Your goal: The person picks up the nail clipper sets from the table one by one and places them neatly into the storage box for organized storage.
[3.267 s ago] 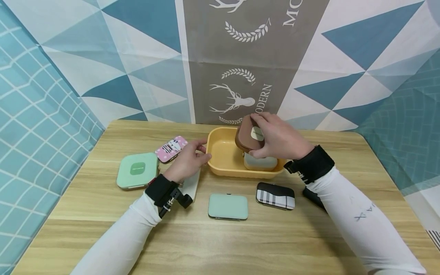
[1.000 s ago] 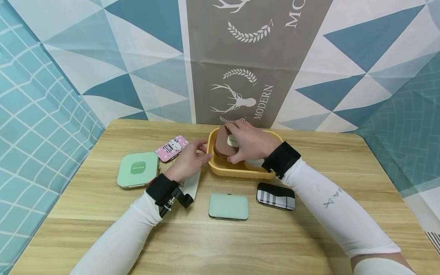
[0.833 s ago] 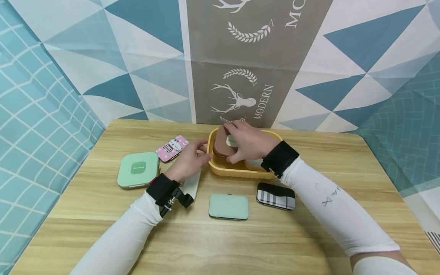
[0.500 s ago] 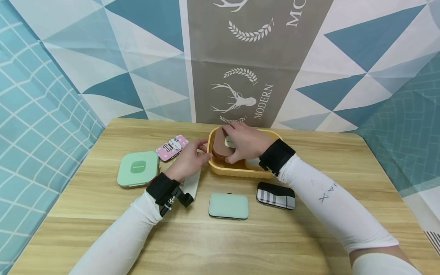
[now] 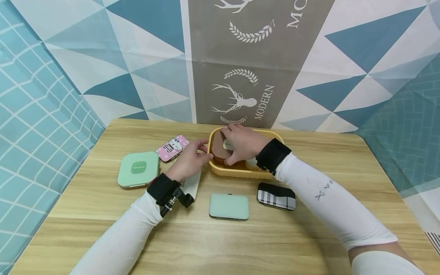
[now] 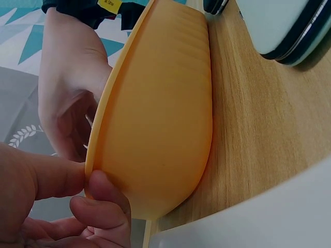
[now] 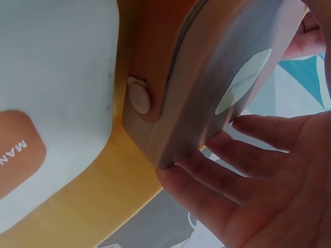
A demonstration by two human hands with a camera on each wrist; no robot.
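moved since the earlier frames: brown case (image 5: 219, 148), from above the right part of the yellow basket (image 5: 240, 173) to its left end; right hand (image 5: 242, 143) shifted left with it.

item, brown case: inside the basket at the left end, lid with pale oval label; strap with round snap visible in the right wrist view. grip of the right hand: grasping, fingers at the far edge of the case, thumb at the near edge.

item, yellow basket: on the far part of the tabletop (image 5: 220, 248), rounded corners. left hand (image 5: 188, 160) at its left end, grip pinching the rim between thumb and fingers.

item, white case (image 7: 57, 62): in the right part of the basket, orange label, partly hidden by the right wrist in the head view.

item, pale green case (image 5: 228, 206): flat, near side of the basket.

item, black-and-plaid case (image 5: 276, 196): right of the preceding, near side of the basket.

item, white flat object (image 5: 191, 187): beneath the left wrist, partly hidden.

item, pink case (image 5: 172, 148): cartoon figure, just left of the left hand.

item, mint square case (image 5: 138, 169): farther left, darker green label.

item, backdrop (image 5: 237, 53): beyond the tabletop, blue and white triangles, grey-brown central band with deer heads.
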